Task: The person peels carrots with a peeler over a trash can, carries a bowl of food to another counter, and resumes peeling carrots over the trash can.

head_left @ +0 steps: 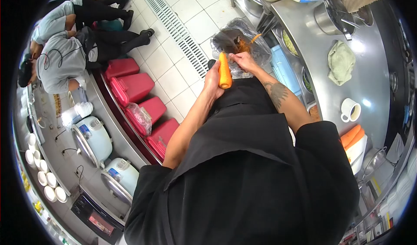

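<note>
My left hand (212,81) is wrapped round a thick orange carrot (224,73), its narrow end pointing away from me. Close beside the carrot's upper end, my right hand (244,62) is closed with the fingers curled. Whatever it grips, perhaps a small tool, is too small to make out. Just beyond both hands stands a bin lined with a clear plastic bag (219,43). Orange peelings (243,46) lie inside it, and one strip hangs near its far rim.
To my right, a steel counter (312,49) carries a green cloth (342,62), a white mug (350,110), a metal pot (328,19) and more carrots (352,136). Red bins (130,86) line the left. Two people (65,62) stand at the left counter. A floor drain (173,23) runs ahead.
</note>
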Available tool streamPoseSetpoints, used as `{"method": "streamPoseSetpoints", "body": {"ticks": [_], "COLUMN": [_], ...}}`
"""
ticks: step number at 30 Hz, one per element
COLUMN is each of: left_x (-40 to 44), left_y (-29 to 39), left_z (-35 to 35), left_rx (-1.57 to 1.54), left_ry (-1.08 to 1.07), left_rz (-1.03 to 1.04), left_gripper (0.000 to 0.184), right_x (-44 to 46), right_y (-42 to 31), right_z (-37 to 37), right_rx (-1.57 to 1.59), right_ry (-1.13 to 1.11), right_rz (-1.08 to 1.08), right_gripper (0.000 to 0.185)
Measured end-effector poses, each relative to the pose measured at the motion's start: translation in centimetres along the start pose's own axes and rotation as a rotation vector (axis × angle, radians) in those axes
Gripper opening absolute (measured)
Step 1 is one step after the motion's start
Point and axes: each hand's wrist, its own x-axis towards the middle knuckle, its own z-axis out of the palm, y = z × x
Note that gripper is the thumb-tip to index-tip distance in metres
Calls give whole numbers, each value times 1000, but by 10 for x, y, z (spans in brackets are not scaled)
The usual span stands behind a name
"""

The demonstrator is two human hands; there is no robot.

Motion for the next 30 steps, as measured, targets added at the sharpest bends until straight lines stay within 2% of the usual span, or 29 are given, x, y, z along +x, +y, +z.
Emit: {"method": "streamPoseSetpoints", "body": {"ticks": [1, 2, 4, 6, 8, 9, 11, 14, 21, 23, 28, 30], "left_x": [2, 7, 15, 27, 36, 40, 41, 44, 42, 44, 12, 14], "left_y": [3, 7, 12, 13, 16, 17, 19, 20, 17, 16, 9, 1], "left_z": [-1, -4, -9, -16, -17, -15, -11, -6, -1, -7, 13, 0], "left_rx": [-38, -75, -98, -181, -156, -179, -208, -221, -176, -142, -71, -98], "left_ry": [-41, -82, -20, 32, 67, 104, 166, 122, 78, 62, 66, -81], "left_rz": [4, 13, 25, 84, 101, 121, 138, 202, 184, 171, 55, 4], "left_gripper": [38, 38, 38, 38, 38, 38, 39, 40, 39, 41, 42, 42], "right_x": [3, 2, -3, -39, -73, -84, -99, -104, -107, -109, -73, -60], "right_y": [5, 1, -3, -40, -69, -78, -87, -87, -88, -89, -57, -45], "right_z": [1, 1, 0, -6, -7, -7, -6, -10, -17, -18, -14, -12], "right_rx": [23, 26, -56, -149, -196, -199, -183, -287, -234, -201, -151, -118], "right_ry": [52, 44, 136, 135, 106, 106, 120, 121, 141, 24, 17, 17], "right_rz": [87, 83, -37, -102, -306, -306, -461, -548, -563, -397, -321, -297], "right_gripper": [48, 48, 47, 44, 37, 37, 37, 34, 32, 33, 38, 41]}}
